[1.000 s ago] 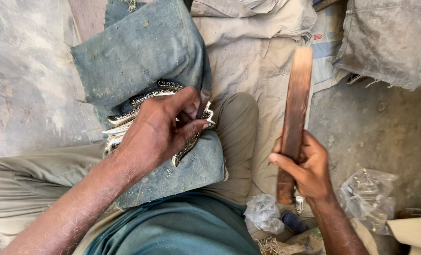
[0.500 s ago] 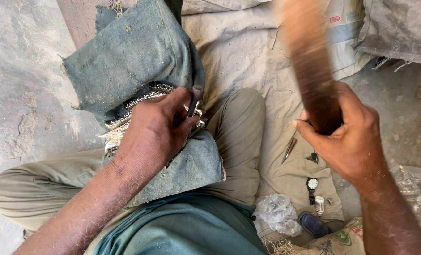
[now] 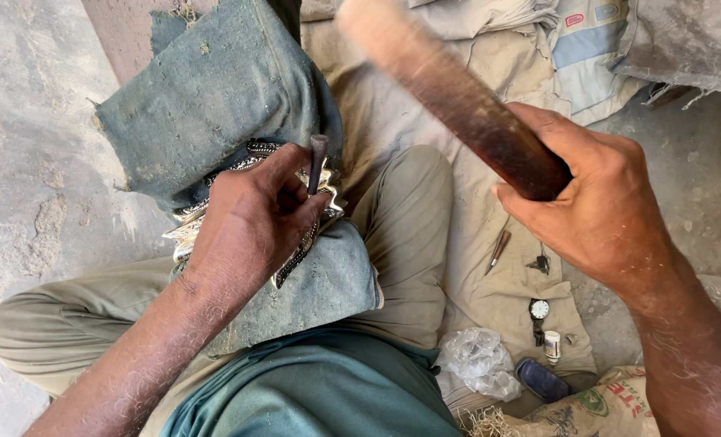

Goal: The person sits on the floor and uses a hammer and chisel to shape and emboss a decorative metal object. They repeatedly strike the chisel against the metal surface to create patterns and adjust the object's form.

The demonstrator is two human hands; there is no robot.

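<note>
The person sits cross-legged on the ground with two hands at work. The left hand (image 3: 251, 222) has its fingers curled tight around one short metal punch (image 3: 317, 162), held nearly upright with its flat head sticking up above the knuckles. The tip of the punch is hidden behind the fingers, so where it meets the work cannot be seen. Under that hand lies one silver ornament (image 3: 194, 218) with a patterned, scalloped edge, resting on a blue-grey cloth pad (image 3: 207, 105) that covers the lap; a second flap of the same cloth (image 3: 328, 283) folds over the near side of the ornament.

The right hand (image 3: 599, 206) is closed in a full grip on the lower end of one wooden stick (image 3: 449, 89), which slants up and to the left, its far end blurred, above and to the right of the punch and apart from it.

On the beige sheet (image 3: 506, 299) by the right knee lie small things: one slim tool with a reddish handle (image 3: 498, 249), one small dark metal piece (image 3: 541, 262), one wristwatch (image 3: 539, 311), one little white bottle (image 3: 552, 346), one dark blue case (image 3: 543, 379) and one crumpled clear plastic bag (image 3: 482, 360). A printed sack (image 3: 603, 409) lies at the lower right
</note>
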